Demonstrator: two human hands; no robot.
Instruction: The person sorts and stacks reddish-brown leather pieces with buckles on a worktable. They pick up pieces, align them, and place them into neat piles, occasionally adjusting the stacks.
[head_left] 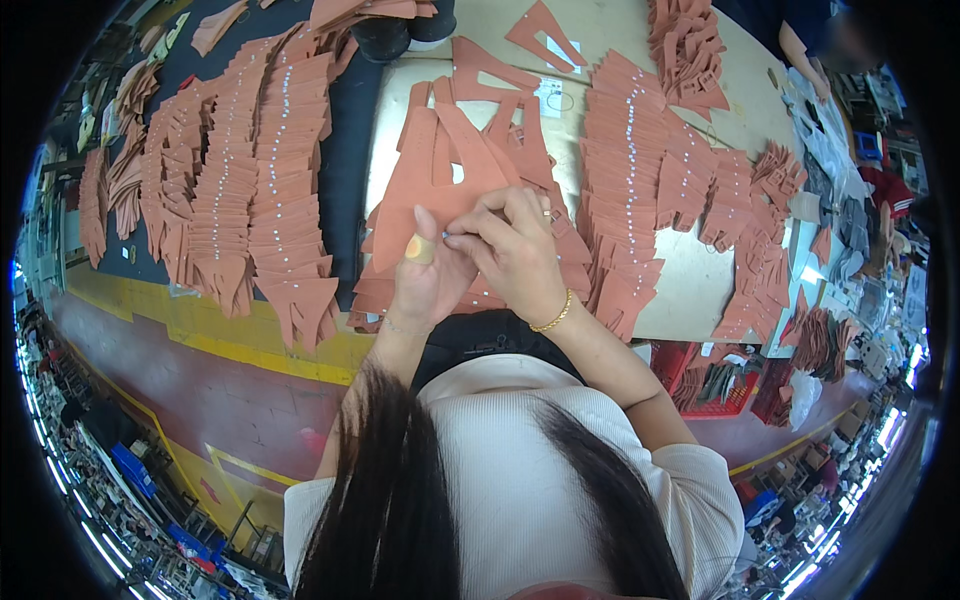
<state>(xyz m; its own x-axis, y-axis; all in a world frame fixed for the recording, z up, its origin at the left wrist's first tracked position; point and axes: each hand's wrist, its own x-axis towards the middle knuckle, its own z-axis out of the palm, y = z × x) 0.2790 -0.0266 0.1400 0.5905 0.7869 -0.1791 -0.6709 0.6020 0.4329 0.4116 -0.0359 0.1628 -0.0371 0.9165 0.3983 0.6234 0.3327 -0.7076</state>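
Observation:
A salmon-coloured cut panel (400, 225), forked at its far end, lies before me over a pile of similar panels (575, 270). My left hand (432, 280) grips the panel's near edge, its thumb raised and its other fingers mostly hidden. A yellowish wrap (419, 250) covers part of that thumb. Close beside it, my right hand (515, 250) pinches a tiny white sticker (446, 235) between thumb and forefinger, just by the left thumb. Its other fingers curl over the panel's right side.
Fanned rows of salmon pieces marked with white dots lie left (290, 150) and right (625, 160). Loose forked pieces (545, 35) and a white paper tag (551, 97) lie farther back. Another person's arm (800, 55) reaches in at the far right. A red crate (715, 400) stands low right.

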